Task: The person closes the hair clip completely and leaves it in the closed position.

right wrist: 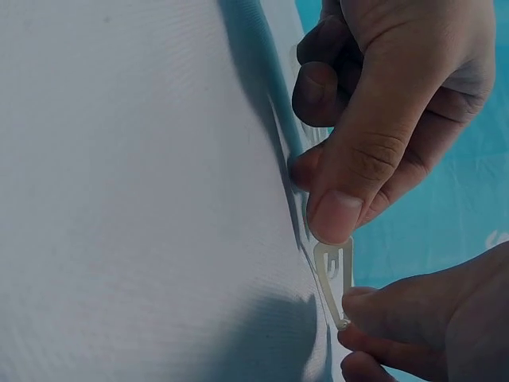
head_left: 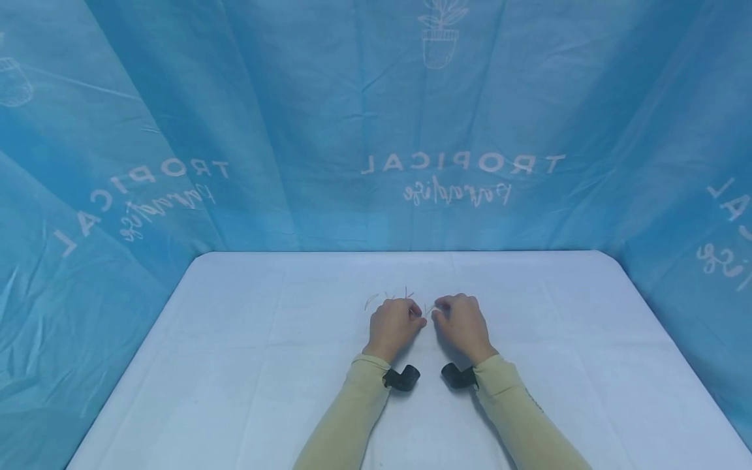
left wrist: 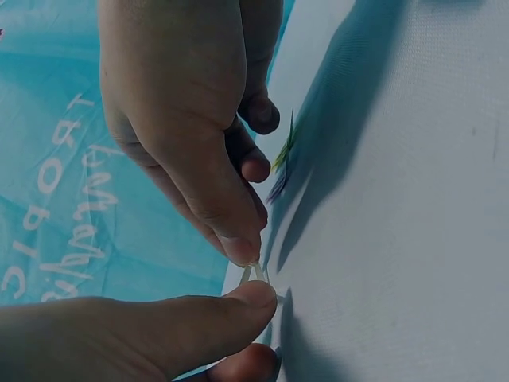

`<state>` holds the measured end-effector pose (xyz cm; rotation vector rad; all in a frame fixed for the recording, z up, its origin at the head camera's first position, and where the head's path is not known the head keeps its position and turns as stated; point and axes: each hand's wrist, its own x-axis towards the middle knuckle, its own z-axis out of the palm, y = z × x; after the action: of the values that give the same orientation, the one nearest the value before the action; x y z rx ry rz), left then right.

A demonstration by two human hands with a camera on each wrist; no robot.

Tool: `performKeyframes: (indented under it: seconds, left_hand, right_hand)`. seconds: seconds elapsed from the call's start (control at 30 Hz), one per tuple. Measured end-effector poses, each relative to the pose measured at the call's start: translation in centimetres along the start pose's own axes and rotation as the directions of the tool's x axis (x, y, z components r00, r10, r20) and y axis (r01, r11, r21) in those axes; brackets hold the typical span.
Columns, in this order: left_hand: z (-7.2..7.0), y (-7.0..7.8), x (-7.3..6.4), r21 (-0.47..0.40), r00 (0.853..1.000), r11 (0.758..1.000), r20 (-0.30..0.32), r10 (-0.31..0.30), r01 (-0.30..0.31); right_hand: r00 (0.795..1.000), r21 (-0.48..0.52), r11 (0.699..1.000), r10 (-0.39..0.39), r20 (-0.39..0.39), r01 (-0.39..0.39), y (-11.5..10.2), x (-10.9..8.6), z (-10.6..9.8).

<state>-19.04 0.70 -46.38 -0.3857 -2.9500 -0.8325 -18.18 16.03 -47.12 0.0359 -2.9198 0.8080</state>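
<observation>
Left grip [head_left: 392,328] and right grip [head_left: 463,329] pinch opposite ends of a pale clip [right wrist: 347,267], lower right in the right-wrist view; uneven pressure could spring it loose.

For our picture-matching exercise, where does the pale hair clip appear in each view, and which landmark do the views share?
Head: the pale hair clip is a tiny sliver between the left hand and right hand, right of centre, below the middle.
Left wrist: the pale hair clip is midway across, in the lower half, partly hidden.
Right wrist: right of centre, lower half, its outline clearer.
Shared landmark: the blue backdrop.
</observation>
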Motion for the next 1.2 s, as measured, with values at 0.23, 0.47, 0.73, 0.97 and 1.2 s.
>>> performKeyframes:
  seconds: [0.23,0.47,0.73,0.97,1.2]
  left_hand:
    - [-0.11,0.12,-0.08,0.024,1.0,1.0,-0.007,0.009,-0.009]
    - [-0.13,0.17,-0.12,0.04,0.998,0.999,-0.047,0.033,-0.032]
    - [-0.26,0.24,-0.16,0.039,0.998,0.999,-0.058,0.037,-0.035]
    - [-0.33,0.18,-0.13,0.038,0.998,0.999,-0.054,0.023,-0.021]
    - [-0.43,0.01,-0.15,0.007,0.999,1.0,-0.041,0.008,-0.008]
  right_hand:
    - [1.0,0.029,1.0,0.001,-0.025,0.0,-0.05,0.06,-0.11]
    - [0.998,0.084,0.996,-0.024,-0.058,0.029,0.04,0.08,-0.43]
    - [0.997,0.121,0.993,0.003,-0.073,0.006,0.01,0.12,-0.53]
    - [0.997,0.134,0.991,0.034,-0.068,-0.025,0.24,0.33,-0.48]
    - [0.997,0.157,0.987,0.038,-0.063,-0.028,0.52,0.5,-0.32]
